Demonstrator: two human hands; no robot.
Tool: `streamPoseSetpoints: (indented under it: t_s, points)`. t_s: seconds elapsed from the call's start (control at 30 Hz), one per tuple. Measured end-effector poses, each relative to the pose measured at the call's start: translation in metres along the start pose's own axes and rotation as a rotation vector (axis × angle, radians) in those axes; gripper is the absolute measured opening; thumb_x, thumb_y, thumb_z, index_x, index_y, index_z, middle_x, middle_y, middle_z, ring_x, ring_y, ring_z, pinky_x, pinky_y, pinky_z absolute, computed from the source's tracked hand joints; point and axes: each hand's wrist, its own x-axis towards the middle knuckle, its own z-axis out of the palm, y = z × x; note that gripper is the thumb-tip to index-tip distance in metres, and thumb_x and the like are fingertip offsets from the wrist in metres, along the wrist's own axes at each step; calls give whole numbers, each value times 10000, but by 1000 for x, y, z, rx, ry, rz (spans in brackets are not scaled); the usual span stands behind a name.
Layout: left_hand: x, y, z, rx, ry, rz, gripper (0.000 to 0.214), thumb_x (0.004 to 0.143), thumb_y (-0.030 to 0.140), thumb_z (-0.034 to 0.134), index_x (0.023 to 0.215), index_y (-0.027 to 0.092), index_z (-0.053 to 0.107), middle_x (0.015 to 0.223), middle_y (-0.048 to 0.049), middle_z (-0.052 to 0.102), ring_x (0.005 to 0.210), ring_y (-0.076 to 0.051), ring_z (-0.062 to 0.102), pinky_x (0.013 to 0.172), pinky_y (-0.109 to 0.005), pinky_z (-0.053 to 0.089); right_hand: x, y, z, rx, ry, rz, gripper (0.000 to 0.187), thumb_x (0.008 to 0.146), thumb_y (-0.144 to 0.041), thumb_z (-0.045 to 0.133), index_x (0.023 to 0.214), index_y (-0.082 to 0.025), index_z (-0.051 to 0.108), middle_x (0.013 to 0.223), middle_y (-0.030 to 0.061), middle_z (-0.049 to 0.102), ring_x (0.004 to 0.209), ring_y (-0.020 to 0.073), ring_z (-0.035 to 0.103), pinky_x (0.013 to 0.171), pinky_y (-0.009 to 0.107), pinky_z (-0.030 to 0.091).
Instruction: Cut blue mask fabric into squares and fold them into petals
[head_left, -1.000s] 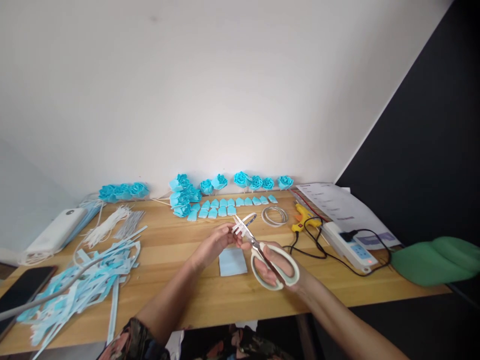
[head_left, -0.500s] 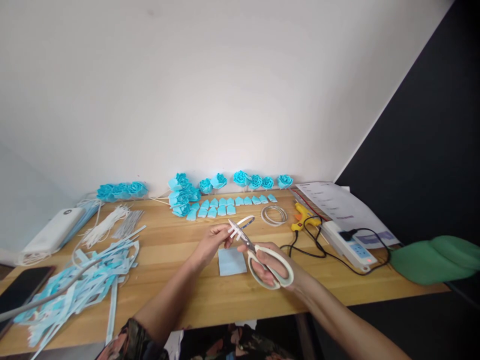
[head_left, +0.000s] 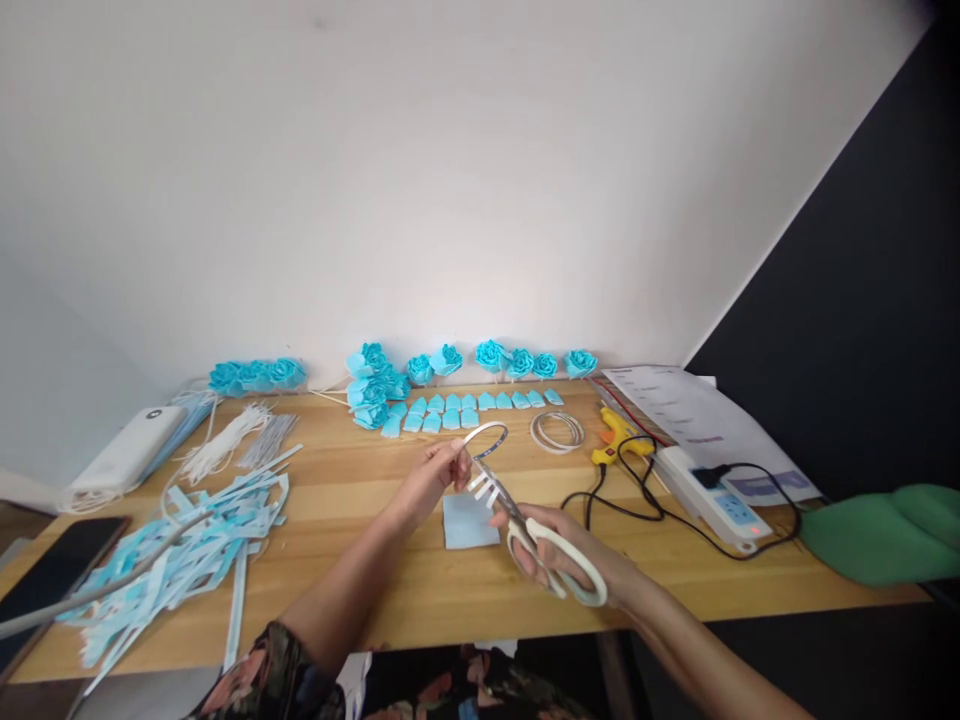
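My left hand (head_left: 439, 475) pinches a thin, nearly used-up ring of white tape (head_left: 487, 430), its inner side printed in dark blue. Wrapped around the cream handles of a pair of scissors (head_left: 547, 552) is my right hand (head_left: 546, 530). The blades point up and left toward the tape, just below my left fingers. Several short white strips (head_left: 486, 487) stick out along the blade. Under the blades on the table lies a pale blue square of fabric or paper (head_left: 470, 522). Whether the blades touch the tape ring cannot be made out.
Blue flowers (head_left: 369, 385) and rows of blue petal-shaped pieces (head_left: 451, 403) line the back. Right: tape rings (head_left: 556, 432), a yellow glue gun (head_left: 621, 432), a power strip (head_left: 712, 498) and papers. Left: cut blue strips (head_left: 180, 560), a white power bank (head_left: 127, 455) and a phone (head_left: 64, 570).
The scissors have moved down and slightly right, away from my left fingers, with the white strips still on the blade. The tape ring stays in my left hand. The view has shifted a little.
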Motion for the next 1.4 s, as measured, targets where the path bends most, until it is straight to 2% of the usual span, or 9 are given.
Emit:
streamPoseSetpoints:
  t_s: [0.1, 0.2, 0.4, 0.57, 0.83, 0.97, 1.4]
  points:
    - [1, -2, 0, -36, -41, -16, 497, 840, 563, 540, 599, 128, 542, 569, -3, 490, 483, -94, 461, 508, -238, 334, -2, 1, -5, -15, -22, -119, 713, 769, -706, 574, 1191, -132, 553, 707, -5, 510, 544, 92, 421, 565, 253, 437]
    - [1, -4, -1, -55, -67, -49, 528, 827, 614, 525, 632, 124, 555, 572, -4, 495, 492, -99, 471, 513, -236, 347, 0, 0, -6, -20, -54, -142, 687, 797, -688, 556, 1203, -133, 550, 747, 6, 509, 596, 106, 439, 666, 308, 473]
    - [-2, -4, 0, -47, -111, -113, 540, 790, 650, 555, 749, 112, 590, 596, -29, 556, 524, -121, 498, 541, -248, 387, 5, -1, -5, 1, -59, -91, 706, 760, -683, 608, 1188, -123, 573, 751, 10, 503, 596, 111, 451, 665, 327, 486]
    - [-4, -2, 3, -23, -156, -103, 527, 777, 640, 585, 761, 113, 579, 633, -31, 554, 561, -128, 507, 565, -258, 403, 10, -4, -5, 2, -87, -132, 687, 789, -655, 598, 1213, -116, 570, 746, 14, 518, 594, 114, 466, 700, 357, 506]
    - [-6, -4, -2, -21, -223, -91, 492, 833, 594, 549, 862, 107, 611, 706, -46, 570, 640, -142, 524, 643, -274, 410, 15, -7, -4, 39, -125, -145, 674, 807, -631, 598, 1236, -113, 557, 741, 8, 525, 598, 105, 470, 756, 399, 512]
    - [-8, -2, 0, -10, -269, -83, 467, 831, 575, 568, 838, 110, 616, 731, -43, 554, 669, -130, 499, 669, -265, 391, 15, -8, -4, 20, -119, -144, 670, 807, -638, 591, 1224, -115, 561, 749, 18, 545, 609, 117, 499, 745, 391, 514]
    - [-8, -5, -1, -17, -301, -74, 397, 860, 514, 567, 871, 120, 609, 806, -46, 537, 735, -130, 480, 706, -269, 380, 18, -9, -4, 72, -121, -172, 640, 831, -602, 590, 1230, -103, 553, 768, 31, 551, 638, 127, 524, 770, 415, 524]
